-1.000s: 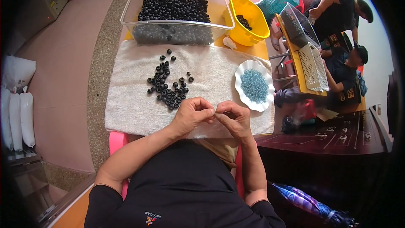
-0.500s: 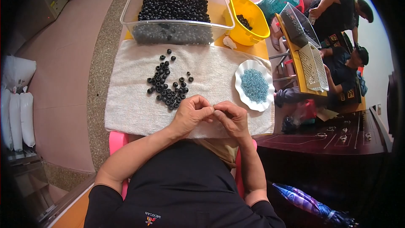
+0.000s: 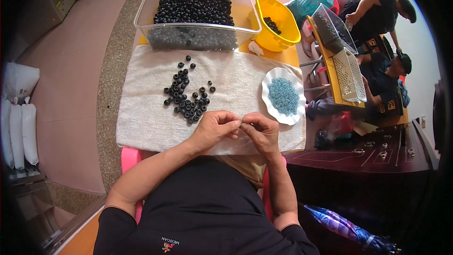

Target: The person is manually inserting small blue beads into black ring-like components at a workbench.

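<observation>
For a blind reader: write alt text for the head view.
A person's left hand and right hand meet fingertip to fingertip over a white towel, pinching something too small to identify. Loose black beads lie on the towel, with a white plate of blue beads to the right and a clear bin of black beads beyond.

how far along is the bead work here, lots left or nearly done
Early, by the look of it. Done: no finished piece is visible. In hand: the left hand and right hand meet fingertip to fingertip over the towel, pinching something too small to see. Left: a loose pile of black beads, a full clear tub of more, and a plate of blue beads.
</observation>
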Motion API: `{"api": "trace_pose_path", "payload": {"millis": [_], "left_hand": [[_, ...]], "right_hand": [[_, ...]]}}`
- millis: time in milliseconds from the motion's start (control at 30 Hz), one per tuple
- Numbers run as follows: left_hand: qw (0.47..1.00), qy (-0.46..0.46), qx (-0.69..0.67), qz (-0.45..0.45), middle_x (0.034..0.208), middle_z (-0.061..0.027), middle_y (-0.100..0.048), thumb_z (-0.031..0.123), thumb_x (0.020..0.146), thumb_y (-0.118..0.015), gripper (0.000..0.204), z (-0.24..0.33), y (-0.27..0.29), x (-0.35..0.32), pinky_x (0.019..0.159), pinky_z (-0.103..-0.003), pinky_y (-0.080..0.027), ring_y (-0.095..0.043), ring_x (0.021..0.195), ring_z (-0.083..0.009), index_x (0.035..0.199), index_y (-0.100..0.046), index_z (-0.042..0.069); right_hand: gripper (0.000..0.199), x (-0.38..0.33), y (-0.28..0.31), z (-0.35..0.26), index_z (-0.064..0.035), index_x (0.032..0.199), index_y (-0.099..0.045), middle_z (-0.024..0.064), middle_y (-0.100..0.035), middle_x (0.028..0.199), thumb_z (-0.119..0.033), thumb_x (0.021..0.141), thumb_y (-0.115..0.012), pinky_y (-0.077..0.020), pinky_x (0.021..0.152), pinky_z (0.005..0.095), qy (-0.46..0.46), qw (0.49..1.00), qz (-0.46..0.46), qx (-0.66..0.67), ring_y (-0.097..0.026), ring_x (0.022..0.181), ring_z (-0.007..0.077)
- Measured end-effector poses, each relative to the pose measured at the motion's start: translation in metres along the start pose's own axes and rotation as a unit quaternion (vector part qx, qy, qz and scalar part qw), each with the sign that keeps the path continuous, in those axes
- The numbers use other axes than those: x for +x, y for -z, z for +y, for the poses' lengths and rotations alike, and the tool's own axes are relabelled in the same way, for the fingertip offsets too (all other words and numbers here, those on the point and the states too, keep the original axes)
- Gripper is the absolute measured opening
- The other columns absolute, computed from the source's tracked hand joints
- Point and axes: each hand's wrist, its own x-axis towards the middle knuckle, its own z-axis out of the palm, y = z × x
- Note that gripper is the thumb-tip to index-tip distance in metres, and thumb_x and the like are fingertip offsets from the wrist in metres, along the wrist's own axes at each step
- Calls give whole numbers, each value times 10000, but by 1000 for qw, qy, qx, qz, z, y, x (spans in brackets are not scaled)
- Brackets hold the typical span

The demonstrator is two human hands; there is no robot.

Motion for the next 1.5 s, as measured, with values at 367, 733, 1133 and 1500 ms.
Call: {"api": "trace_pose_path", "payload": {"millis": [367,733,1133,1500], "left_hand": [[996,-44,72,-22,875,-36,-647,138,952,-642,182,-8,0,1,691,-232,-523,-606,754,-81,1035,-636,-24],[997,32,24,-61,895,-42,-650,168,944,-659,218,6,3,0,740,-263,-547,-625,784,-106,1066,-635,-11],[997,16,26,-75,881,-46,-654,160,937,-669,199,5,3,-2,730,-263,-548,-626,774,-107,1038,-636,-8],[996,-19,65,-52,896,-43,-658,128,938,-659,188,3,-1,-2,729,-255,-546,-627,782,-101,1057,-628,-15]], "right_hand": [[27,0,5,-2,20,903,-645,72,-636,915,7,878,-647,-474,751,257,4,1000,-10,-9,-597,846,131],[67,-1,5,2,11,876,-639,59,-634,911,-18,848,-691,-464,736,245,-17,998,-13,57,-585,836,112],[112,-2,7,0,17,881,-653,52,-659,880,-66,843,-719,-473,716,239,-70,992,-10,104,-595,808,103],[132,2,8,-11,18,926,-671,42,-688,863,-99,868,-692,-490,695,233,-131,979,-47,147,-625,790,95]]}}
